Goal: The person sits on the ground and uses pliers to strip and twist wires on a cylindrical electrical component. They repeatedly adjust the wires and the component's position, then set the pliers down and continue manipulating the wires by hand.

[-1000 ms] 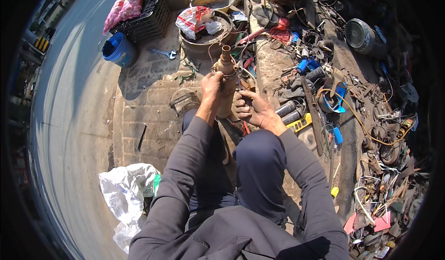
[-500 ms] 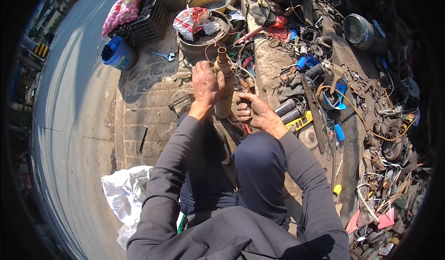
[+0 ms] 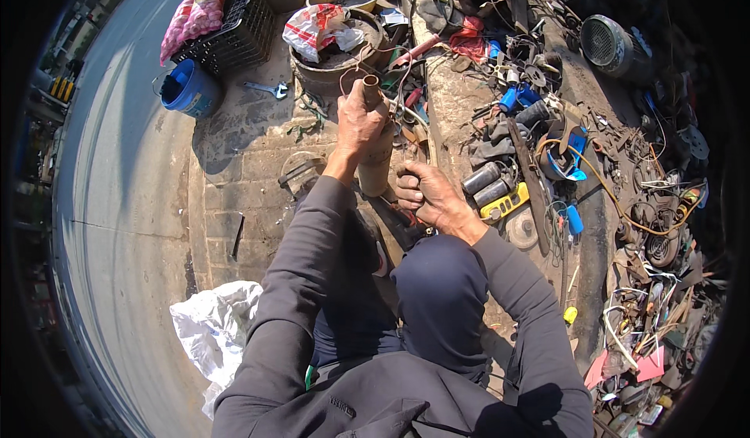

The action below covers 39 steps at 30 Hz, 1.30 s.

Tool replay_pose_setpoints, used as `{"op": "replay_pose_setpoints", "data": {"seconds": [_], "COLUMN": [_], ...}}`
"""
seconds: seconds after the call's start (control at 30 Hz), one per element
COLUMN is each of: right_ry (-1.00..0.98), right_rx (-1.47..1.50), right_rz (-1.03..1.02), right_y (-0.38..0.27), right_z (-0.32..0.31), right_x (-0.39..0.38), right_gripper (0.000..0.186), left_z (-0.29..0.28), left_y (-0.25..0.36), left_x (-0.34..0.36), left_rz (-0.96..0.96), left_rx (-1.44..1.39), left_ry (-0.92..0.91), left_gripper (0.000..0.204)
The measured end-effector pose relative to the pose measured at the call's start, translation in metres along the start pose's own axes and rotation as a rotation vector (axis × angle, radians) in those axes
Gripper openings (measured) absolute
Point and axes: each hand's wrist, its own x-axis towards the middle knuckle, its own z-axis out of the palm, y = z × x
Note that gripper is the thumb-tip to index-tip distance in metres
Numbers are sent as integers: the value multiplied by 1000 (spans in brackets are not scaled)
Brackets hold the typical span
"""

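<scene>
A dusty tan bottle-shaped cylinder (image 3: 375, 171) with a narrow open-ended neck stands nearly upright in front of my knees. My left hand (image 3: 361, 122) is closed around its neck and shoulder, the open top showing just above the fingers. Close beside the cylinder's lower right side, my right hand (image 3: 428, 191) is curled with its fingers folded in. Whatever those fingers may hold is hidden. Below the cylinder, dark tool-like pieces (image 3: 394, 223) lie between my legs, partly covered.
A large tub (image 3: 319, 78) with a red-and-white plastic bag stands ahead. Left of it are an adjustable wrench (image 3: 267, 89), a blue bucket (image 3: 192, 90) and a black crate (image 3: 244, 32). Scrap heaps fill the right, with a yellow level-like tool (image 3: 504, 202) and a motor (image 3: 615, 47).
My left hand has moved up and slightly right, from the cylinder's side to its neck. My right hand stays curled near the same spot.
</scene>
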Motion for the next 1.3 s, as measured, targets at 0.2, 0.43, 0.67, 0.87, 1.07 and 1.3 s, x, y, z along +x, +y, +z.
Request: {"op": "replay_pose_setpoints", "data": {"seconds": [0.2,0.43,0.67,0.87,1.07,1.3], "right_ry": [89,7,63,231,844,1524], "right_rx": [16,60,-121,-298,-669,-994], "right_rz": [-255,-101,-5,-216,-383,-98], "right_y": [-2,-4,-8,-4,22,107], "right_z": [6,0,-4,-48,-191,-339], "right_x": [-8,-12,-13,-44,-156,-296], "right_gripper": [21,29,35,30,23,30], "left_z": [12,9,10,13,22,24], "left_y": [-4,3,7,0,-2,8], "left_x": [-3,-7,-10,-10,-6,-21], "left_rz": [10,-5,-44,-30,-180,-208], "left_rx": [78,88,47,69,18,-188], "left_ry": [90,101,90,113,264,261], "left_gripper": [25,31,33,38,42,44]}}
